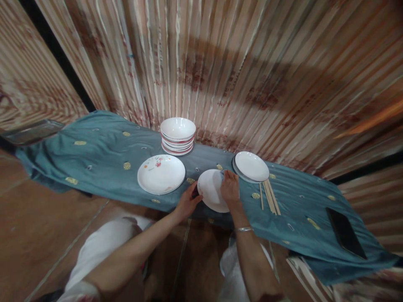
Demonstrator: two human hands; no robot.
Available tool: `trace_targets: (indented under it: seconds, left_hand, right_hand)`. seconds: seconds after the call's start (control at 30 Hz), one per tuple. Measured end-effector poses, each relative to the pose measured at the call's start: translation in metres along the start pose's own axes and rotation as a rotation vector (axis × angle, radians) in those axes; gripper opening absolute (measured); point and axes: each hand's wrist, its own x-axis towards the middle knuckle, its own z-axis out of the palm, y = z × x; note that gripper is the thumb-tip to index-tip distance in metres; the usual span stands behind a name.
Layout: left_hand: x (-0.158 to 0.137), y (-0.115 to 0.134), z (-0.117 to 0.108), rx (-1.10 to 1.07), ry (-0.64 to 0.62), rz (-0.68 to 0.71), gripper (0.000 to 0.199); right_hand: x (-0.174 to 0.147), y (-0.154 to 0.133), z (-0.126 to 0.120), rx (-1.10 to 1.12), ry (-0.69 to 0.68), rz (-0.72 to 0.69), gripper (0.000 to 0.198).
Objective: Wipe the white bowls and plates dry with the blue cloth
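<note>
Head view, only one. Where's the small plate (210,193)?

Between both hands, close to the near edge of the tabletop (107,161). Can't tell if it's resting or lifted.

Grip state?

Left hand (189,199) grips the left rim, thumb near the edge. Right hand (230,187) lies over the upper-right part, fingers bent; can't tell if that grip is closed on anything, too blurred.

Nearer hand? Long axis?

Both touch it, so neither's nearer. Plate's round, no long axis. Key relation: plate lies right of the left grip, and the right hand covers its far-right side.

Neighbours?

Large plate (162,176) just left, past the left fingers. Bowl stack (178,137) behind that, at the far edge. Plate stack (252,167) just beyond the right hand, tight there. Pale sticks (271,198) run from that stack toward the near edge.

Room?

Cloth (299,212) shows between the sticks and the dark slab (345,233) far right; more left of the large plate. Near side, the edge drops off soon.
</note>
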Motion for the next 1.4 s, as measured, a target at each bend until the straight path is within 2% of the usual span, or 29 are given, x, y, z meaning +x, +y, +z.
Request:
trace_targets:
  seconds: [0.2,0.33,0.5,0.77,0.97,1.2,1.4]
  left_hand:
    - [-0.002,0.013,0.002,-0.046,-0.022,-0.014,0.061]
    - [-0.003,0.016,0.002,-0.042,-0.004,-0.013,0.06]
    - [-0.002,0.012,0.002,-0.025,0.0,-0.038,0.06]
    - [0.003,0.002,0.0,-0.065,-0.004,-0.017,0.061]
    - [0.009,-0.008,-0.002,-0.256,0.139,-0.111,0.051]
    - [0.01,0.001,-0.004,-0.299,0.244,-0.176,0.034]
    - [0.011,0.003,-0.005,-0.242,0.256,-0.115,0.031]
  right_hand:
    - [0.012,-0.011,0.011,0.011,-0.041,-0.024,0.054]
    - [0.016,-0.023,0.014,0.004,-0.052,-0.097,0.056]
    - [0.016,-0.039,0.013,0.023,-0.076,-0.184,0.055]
    - [0.005,-0.067,0.003,0.188,-0.202,-0.303,0.058]
    - [-0.008,-0.074,0.0,0.234,-0.206,-0.346,0.052]
    - [-0.025,-0.089,-0.023,0.28,-0.253,-0.405,0.053]
    - [-0.044,-0.09,-0.039,0.269,-0.281,-0.438,0.045]
